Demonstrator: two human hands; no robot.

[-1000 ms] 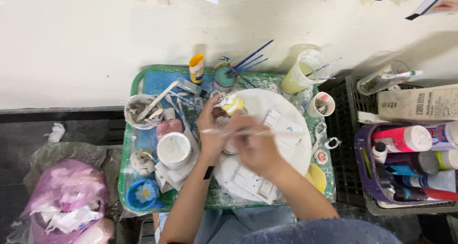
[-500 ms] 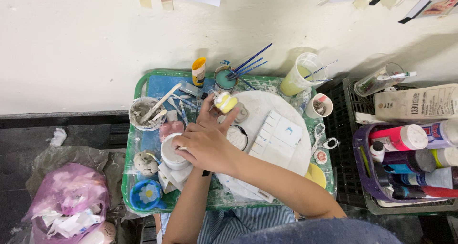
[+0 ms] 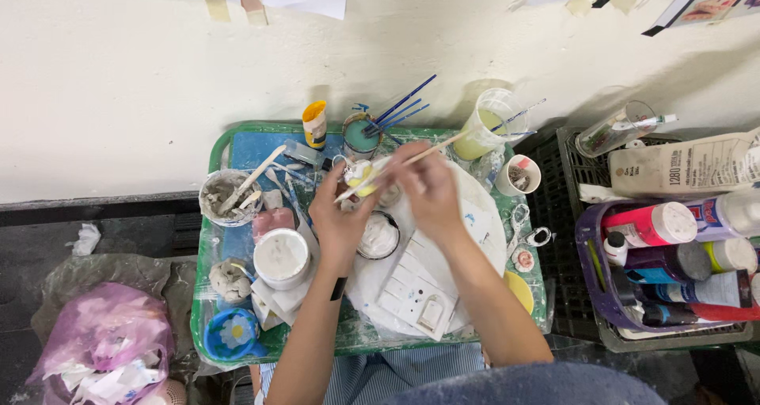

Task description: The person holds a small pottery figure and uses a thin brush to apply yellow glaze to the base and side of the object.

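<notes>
A small pale yellow piece (image 3: pixel 362 175) is gripped in the left hand (image 3: pixel 340 219) and raised above the green tray (image 3: pixel 218 148), within reach of the thin brush (image 3: pixel 412 158) pinched in the right hand (image 3: pixel 427 187). An open jar of white paste (image 3: pixel 378 236) is kept just below; teal water and blue brushes fill a cup (image 3: pixel 360 136) beyond.

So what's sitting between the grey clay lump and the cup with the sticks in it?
In the head view, a white lidded tub sits between the grey clay lump and the cup of sticks, a bit to the right, with a pink block above it.
</notes>
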